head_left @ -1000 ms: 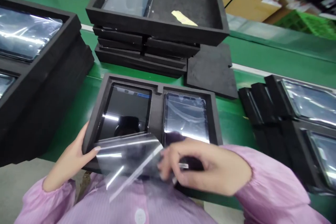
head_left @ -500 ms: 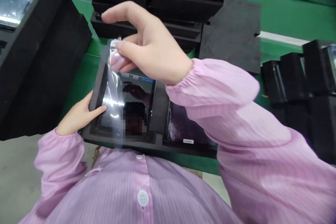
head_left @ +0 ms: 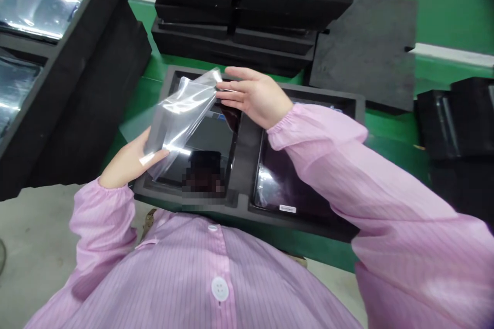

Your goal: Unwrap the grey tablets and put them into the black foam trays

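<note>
A clear plastic film (head_left: 181, 115) hangs lifted over the left tablet (head_left: 208, 146) in a black foam tray (head_left: 247, 164). My right hand (head_left: 254, 95) pinches the film's far corner between thumb and fingers, the other fingers stretched out. My left hand (head_left: 129, 162) grips the film's near corner at the tray's left edge. The bare left screen is dark and glossy. The right tablet (head_left: 289, 185) lies in the second pocket, partly hidden under my right sleeve.
Stacked black foam trays (head_left: 250, 25) stand just beyond the working tray. A taller stack with film-covered tablets (head_left: 42, 0) is at the left. A flat foam sheet (head_left: 366, 51) lies at the back right on the green belt (head_left: 447, 15). More black trays (head_left: 455, 118) sit at the right.
The film has come away from the left tablet and now hangs between both hands. My right hand dropped lower and rightward; my left hand moved from the tray edge onto the film's near corner.
</note>
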Tool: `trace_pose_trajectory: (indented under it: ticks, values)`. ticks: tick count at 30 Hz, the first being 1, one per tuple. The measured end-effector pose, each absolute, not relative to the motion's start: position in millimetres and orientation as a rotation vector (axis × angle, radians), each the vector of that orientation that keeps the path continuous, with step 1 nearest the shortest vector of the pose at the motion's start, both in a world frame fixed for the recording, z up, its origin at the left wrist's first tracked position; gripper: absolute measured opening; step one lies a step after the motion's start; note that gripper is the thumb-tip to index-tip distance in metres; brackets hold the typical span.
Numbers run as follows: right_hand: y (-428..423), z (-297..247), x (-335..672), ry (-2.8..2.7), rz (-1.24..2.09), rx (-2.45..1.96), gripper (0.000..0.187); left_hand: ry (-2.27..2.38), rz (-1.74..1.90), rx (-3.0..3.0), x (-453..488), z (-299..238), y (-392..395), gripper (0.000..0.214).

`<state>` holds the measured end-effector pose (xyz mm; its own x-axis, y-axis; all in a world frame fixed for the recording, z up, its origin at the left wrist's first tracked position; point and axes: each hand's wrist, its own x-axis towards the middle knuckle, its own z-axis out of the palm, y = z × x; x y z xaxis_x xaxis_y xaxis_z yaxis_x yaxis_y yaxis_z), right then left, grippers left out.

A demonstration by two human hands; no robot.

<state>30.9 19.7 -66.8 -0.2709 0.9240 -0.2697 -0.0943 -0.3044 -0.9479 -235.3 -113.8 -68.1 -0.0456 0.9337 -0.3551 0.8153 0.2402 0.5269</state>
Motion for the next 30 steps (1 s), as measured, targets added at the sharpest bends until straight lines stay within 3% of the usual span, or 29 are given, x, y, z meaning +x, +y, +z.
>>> trace_pose_trajectory:
  ticks: [3, 5, 9, 13, 16, 19, 24, 26, 30]
  values:
    - [15.9, -51.0, 77.7, -1.275, 1.469, -1.243, 0.036, 2.094, 0.236, 1.831, -221.9, -62.1, -127.3, 0.083]
    - [13.5, -44.8, 117.1, -1.344, 1.180, -1.316, 0.036, 2.143, 0.231, 2.053, -204.9, -61.6, -138.4, 0.071]
    - [0.9, -50.3, 193.3, -1.556, 0.623, -1.498, 0.032, 1.731, 0.180, 2.496, -158.5, -71.9, -155.5, 0.052]
    - [-20.1, -69.1, 231.9, -2.015, 0.188, -1.717, 0.020, 1.443, 0.214, 2.646, -122.5, -82.8, -159.5, 0.063]
    - [-26.4, -83.0, 234.5, -2.219, -0.045, -1.825, 0.027, 1.327, 0.277, 2.715, -113.4, -82.6, -157.8, 0.057]
    - [-20.6, -90.9, 231.0, -2.214, -0.043, -1.884, 0.030, 1.161, 0.315, 2.747, -106.8, -79.2, -156.2, 0.050]
    - [-11.6, -83.6, 228.1, -2.141, 0.070, -1.845, 0.013, 0.991, 0.290, 2.742, -81.8, -82.9, -155.0, 0.044]
    - [-17.7, -71.3, 223.0, -2.169, 0.160, -1.832, 0.004, 0.966, 0.277, 2.737, -75.2, -87.0, -154.9, 0.043]
    - [-50.5, -28.1, 196.0, -2.256, 0.487, -1.850, 0.008, 0.945, 0.267, 2.743, -74.3, -92.2, -154.0, 0.043]
